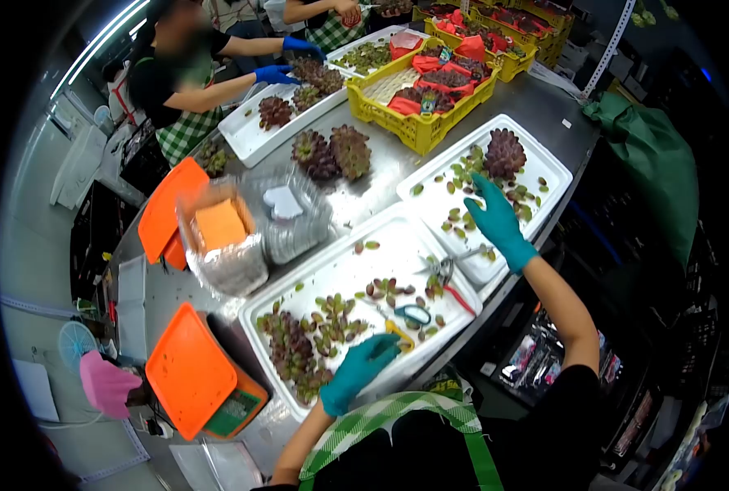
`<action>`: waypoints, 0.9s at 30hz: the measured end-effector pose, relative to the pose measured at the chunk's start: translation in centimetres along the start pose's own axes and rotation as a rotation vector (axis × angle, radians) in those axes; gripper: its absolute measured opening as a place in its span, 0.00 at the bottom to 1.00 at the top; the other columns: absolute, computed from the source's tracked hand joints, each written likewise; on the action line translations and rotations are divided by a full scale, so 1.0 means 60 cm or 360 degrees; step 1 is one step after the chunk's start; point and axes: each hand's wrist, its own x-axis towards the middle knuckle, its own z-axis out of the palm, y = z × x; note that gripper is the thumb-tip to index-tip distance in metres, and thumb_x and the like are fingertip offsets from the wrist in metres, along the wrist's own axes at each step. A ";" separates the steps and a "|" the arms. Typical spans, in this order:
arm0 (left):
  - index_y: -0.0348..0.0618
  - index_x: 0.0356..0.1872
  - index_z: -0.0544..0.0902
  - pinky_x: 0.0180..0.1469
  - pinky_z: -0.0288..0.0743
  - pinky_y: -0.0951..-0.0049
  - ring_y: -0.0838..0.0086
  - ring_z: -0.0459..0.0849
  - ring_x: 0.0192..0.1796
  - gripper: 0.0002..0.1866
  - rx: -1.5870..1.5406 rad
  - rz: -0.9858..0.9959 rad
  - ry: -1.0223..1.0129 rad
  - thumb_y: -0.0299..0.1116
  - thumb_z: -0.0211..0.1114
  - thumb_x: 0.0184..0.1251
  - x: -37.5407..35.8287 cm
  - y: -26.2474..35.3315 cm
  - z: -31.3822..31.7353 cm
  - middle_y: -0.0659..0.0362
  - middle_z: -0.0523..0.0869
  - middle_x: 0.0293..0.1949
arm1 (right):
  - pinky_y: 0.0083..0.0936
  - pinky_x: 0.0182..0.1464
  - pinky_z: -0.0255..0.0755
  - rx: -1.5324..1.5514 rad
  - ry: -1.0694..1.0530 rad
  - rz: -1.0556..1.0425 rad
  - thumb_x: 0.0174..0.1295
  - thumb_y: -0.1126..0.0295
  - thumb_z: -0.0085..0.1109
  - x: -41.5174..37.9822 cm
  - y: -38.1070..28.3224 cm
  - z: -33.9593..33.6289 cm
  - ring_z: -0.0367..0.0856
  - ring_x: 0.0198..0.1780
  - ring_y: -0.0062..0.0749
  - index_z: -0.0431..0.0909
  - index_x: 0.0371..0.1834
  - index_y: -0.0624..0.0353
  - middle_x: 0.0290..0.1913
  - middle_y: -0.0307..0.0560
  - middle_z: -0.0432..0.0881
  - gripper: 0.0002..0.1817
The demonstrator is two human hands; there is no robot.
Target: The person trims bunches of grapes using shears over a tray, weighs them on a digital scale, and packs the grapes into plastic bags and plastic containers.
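Note:
My left hand, in a teal glove, is over the front edge of the near white tray, beside yellow-handled scissors; its fingers are partly bunched and I cannot make out anything in them. Red-handled pliers and teal-handled scissors lie in that tray among succulent pieces. Over the right white tray, my right hand has its fingers apart and holds nothing visible. Near its fingertips are loose green leaves and a dark purple rosette.
Clear plastic boxes and orange-lidded containers stand to the left. Purple rosettes sit mid-table, near a yellow crate of potted plants. Across the table, a person in blue gloves handles plants over another white tray.

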 end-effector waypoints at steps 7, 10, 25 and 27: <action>0.38 0.49 0.74 0.47 0.69 0.77 0.77 0.77 0.44 0.16 -0.0082 -0.0216 0.0296 0.32 0.58 0.61 0.069 0.014 -0.004 0.57 0.81 0.42 | 0.38 0.51 0.65 -0.0335 0.0200 -0.0111 0.51 0.59 0.56 0.336 0.099 0.056 0.70 0.50 0.52 0.63 0.56 0.60 0.50 0.60 0.69 0.29; 0.37 0.48 0.74 0.48 0.69 0.77 0.77 0.77 0.44 0.16 -0.0152 -0.0297 0.0382 0.31 0.58 0.60 0.092 0.014 -0.013 0.56 0.81 0.41 | 0.42 0.47 0.66 -0.0903 0.0588 -0.0011 0.44 0.53 0.60 0.398 0.129 0.030 0.72 0.44 0.51 0.65 0.53 0.57 0.44 0.58 0.72 0.33; 0.35 0.50 0.72 0.42 0.71 0.80 0.77 0.80 0.40 0.15 0.0006 -0.0303 -0.0008 0.26 0.54 0.62 0.257 0.146 -0.007 0.58 0.82 0.40 | 0.20 0.45 0.71 0.1250 -0.0273 0.1145 0.51 0.52 0.59 0.312 0.356 -0.116 0.78 0.38 0.27 0.75 0.44 0.62 0.41 0.45 0.79 0.25; 0.39 0.52 0.72 0.42 0.71 0.79 0.76 0.80 0.40 0.17 0.0041 -0.0393 -0.0140 0.30 0.55 0.62 0.296 0.166 0.002 0.59 0.82 0.40 | 0.19 0.47 0.70 0.1255 -0.0328 0.1004 0.53 0.53 0.56 0.303 0.347 -0.125 0.78 0.40 0.25 0.73 0.46 0.61 0.41 0.44 0.78 0.24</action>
